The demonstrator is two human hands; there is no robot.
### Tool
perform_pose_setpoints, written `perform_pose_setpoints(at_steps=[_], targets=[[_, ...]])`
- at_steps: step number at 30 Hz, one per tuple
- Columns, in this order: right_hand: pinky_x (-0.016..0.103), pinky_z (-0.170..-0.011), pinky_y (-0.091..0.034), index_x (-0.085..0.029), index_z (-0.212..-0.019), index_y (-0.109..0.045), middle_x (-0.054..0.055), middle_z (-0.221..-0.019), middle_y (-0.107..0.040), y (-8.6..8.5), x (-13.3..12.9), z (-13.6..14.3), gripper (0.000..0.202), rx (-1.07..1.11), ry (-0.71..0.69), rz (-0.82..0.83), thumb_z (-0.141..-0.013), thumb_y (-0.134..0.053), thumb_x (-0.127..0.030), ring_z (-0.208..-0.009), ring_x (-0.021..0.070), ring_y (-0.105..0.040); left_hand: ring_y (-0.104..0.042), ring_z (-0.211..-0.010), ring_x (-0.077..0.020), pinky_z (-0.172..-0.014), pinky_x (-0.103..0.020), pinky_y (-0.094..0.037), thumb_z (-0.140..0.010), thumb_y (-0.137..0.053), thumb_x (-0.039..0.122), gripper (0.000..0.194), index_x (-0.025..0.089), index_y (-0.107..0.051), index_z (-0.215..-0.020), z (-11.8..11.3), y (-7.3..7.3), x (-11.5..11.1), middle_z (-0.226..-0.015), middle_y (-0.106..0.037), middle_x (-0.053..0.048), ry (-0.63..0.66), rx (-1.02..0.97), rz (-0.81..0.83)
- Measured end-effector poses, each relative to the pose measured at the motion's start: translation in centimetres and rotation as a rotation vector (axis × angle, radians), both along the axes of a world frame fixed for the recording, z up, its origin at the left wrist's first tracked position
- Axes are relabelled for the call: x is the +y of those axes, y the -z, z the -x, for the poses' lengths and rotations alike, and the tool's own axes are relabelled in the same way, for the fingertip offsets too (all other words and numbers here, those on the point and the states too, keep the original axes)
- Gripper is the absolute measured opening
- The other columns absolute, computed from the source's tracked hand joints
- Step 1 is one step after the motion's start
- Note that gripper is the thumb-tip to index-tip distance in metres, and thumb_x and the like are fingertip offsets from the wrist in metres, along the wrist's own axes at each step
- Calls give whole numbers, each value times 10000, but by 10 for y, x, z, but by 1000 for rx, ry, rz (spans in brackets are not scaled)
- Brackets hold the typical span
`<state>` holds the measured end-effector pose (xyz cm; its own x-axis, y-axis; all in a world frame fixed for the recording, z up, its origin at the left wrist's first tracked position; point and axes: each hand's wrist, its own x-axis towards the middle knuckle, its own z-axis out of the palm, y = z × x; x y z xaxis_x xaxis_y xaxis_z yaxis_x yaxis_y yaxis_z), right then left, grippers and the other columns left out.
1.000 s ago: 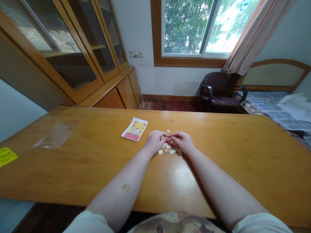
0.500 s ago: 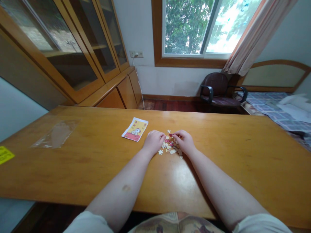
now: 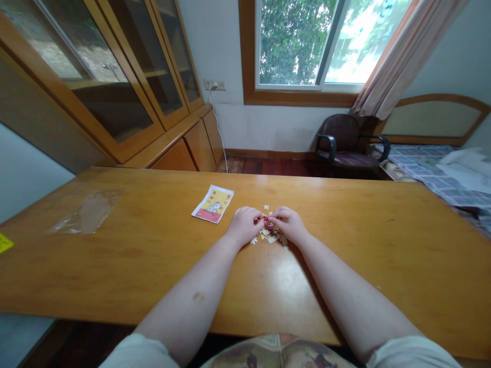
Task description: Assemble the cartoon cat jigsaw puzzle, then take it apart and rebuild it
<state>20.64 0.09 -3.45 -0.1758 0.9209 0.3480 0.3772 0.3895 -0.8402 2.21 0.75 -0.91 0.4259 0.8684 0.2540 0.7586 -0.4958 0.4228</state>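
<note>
Small jigsaw pieces [image 3: 272,238], cream and red, lie in a loose heap on the wooden table [image 3: 153,266]. At the heap's left side my left hand [image 3: 245,224] has its fingers closed around red puzzle pieces. My right hand [image 3: 287,223] is at the upper right of the heap, fingertips pinched close to the left ones; what they hold is too small to make out. One loose piece [image 3: 266,207] lies beyond the hands. Left of my left hand rests a card [image 3: 213,204] with a white animal on yellow and red.
A clear plastic bag [image 3: 90,212] lies on the table's left part, with a yellow label [image 3: 5,242] at the left edge. Behind the table stand a glass-door cabinet [image 3: 174,130], an office chair [image 3: 343,138] and a bed [image 3: 433,163].
My right hand has shifted slightly left, bringing its fingertips close to my left hand's. Red pieces now show at my left fingers.
</note>
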Motion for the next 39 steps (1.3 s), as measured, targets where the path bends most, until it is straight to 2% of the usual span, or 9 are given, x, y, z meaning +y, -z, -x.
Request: perform_pose_setpoints(at_steps=[5, 8, 11, 15, 19, 22, 28, 34, 39], targets=[[286, -650, -451, -209, -691, -688, 23, -699, -636, 2, 5, -3, 183, -88, 141, 27, -767, -661, -373, -661, 152, -559, -566, -795, -202, -797, -346, -411, -827, -570, 299, 180, 206, -664, -705, 3, -1, -1, -769, -657, -46, -38, 48, -6], [287, -646, -423, -208, -691, -680, 16, -676, -627, 4, 9, -6, 203, -204, 220, 55, -787, -633, -380, -646, 153, -542, -551, -930, -226, -904, -383, -385, -791, -642, 389, 168, 235, -688, -840, -1, -3, -8, -920, -667, -47, 118, 19, -33], [295, -648, -404, -204, -705, -677, 26, -677, -631, 6, 11, -8, 253, -266, 294, 94, -838, -557, -382, -657, 168, -545, -534, -963, -243, -933, -407, -375, -690, -745, 410, 250, 254, -695, -879, -8, -2, -16, -952, -662, -39, 320, 69, -9], [302, -645, -392, -195, -703, -661, 46, -702, -633, 6, 12, -10, 290, -285, 389, 110, -860, -496, -376, -677, 185, -550, -544, -955, -232, -909, -382, -389, -763, -687, 330, 124, 241, -701, -848, -15, 2, -18, -916, -671, -46, 373, 129, 27], [307, -673, -404, -181, -744, -661, 50, -726, -637, 6, 14, -13, 309, -227, 446, 75, -856, -487, -410, -705, 187, -557, -562, -932, -215, -882, -353, -404, -811, -620, 257, 80, 210, -685, -817, -16, 4, -16, -882, -681, -44, 363, 149, 28], [307, -682, -422, -173, -778, -666, 54, -756, -656, 3, 11, -12, 316, -150, 420, 65, -854, -494, -427, -715, 185, -571, -587, -873, -192, -822, -312, -433, -836, -584, 236, 90, 206, -667, -818, -14, 2, -14, -852, -685, -28, 337, 107, 70], [279, -664, -464, -187, -915, -688, 35, -799, -705, -4, -2, -2, 260, -31, 0, 91, -799, -600, -402, -708, 163, -613, -636, -891, -167, -809, -275, -477, -907, -493, 253, 179, 219, -662, -955, -8, 3, -5, -943, -708, -17, 86, -207, 144], [286, -683, -486, -185, -809, -701, 39, -764, -717, 0, 0, 1, 197, 27, 93, 155, -765, -618, -358, -690, 161, -632, -651, -954, -176, -856, -296, -492, -901, -483, 186, 230, 191, -585, -1108, -7, 9, -3, -1028, -704, -55, 35, -286, 165], [278, -641, -480, -165, -781, -697, 31, -704, -701, 2, 1, -3, 206, 75, 55, 222, -753, -603, -347, -655, 162, -622, -670, -847, -185, -769, -281, -498, -876, -529, 226, 136, 208, -621, -975, -9, 6, -6, -902, -722, -32, -59, -214, 175]])
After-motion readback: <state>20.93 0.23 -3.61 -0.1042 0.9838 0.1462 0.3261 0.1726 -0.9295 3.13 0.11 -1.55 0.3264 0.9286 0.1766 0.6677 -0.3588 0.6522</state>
